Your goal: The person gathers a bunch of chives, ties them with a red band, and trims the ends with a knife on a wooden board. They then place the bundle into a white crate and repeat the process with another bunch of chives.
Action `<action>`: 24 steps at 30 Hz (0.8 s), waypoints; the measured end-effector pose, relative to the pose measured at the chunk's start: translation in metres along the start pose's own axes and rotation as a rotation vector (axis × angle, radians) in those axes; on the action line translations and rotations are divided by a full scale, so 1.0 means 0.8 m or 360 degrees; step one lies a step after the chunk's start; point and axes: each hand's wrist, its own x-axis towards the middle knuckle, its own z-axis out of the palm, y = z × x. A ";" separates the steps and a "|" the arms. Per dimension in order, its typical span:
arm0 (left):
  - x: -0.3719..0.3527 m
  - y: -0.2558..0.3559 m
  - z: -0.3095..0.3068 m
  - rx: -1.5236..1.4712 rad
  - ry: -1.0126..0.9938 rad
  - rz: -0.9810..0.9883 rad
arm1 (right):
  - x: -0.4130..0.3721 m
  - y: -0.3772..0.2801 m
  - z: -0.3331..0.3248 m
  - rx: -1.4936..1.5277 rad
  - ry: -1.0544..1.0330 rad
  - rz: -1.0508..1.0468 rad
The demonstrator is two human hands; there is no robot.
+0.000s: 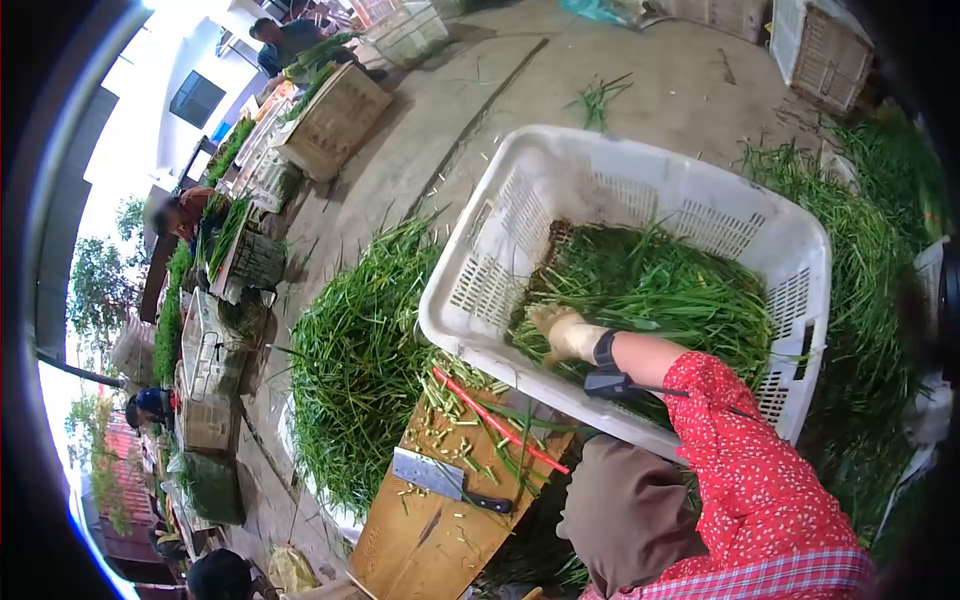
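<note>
R hand (565, 333) on greens (660, 290) in basket (560, 160); can't tell grip. Basket approx half full, big pile (360, 360) outside.

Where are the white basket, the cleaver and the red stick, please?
white basket (600, 185): head view, on its far wall.
cleaver (428, 472): head view, on the middle of the blade.
red stick (495, 420): head view, on the middle of its length.
</note>
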 end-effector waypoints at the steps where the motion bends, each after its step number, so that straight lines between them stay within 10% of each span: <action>1: 0.005 -0.005 0.000 0.0016 -0.0008 0.0004 | 0.003 -0.006 0.002 -0.0054 0.0018 -0.0030; 24: 0.049 -0.029 0.009 -0.0157 -0.0120 -0.0212 | 0.089 -0.018 0.040 -0.0212 -0.0606 0.0237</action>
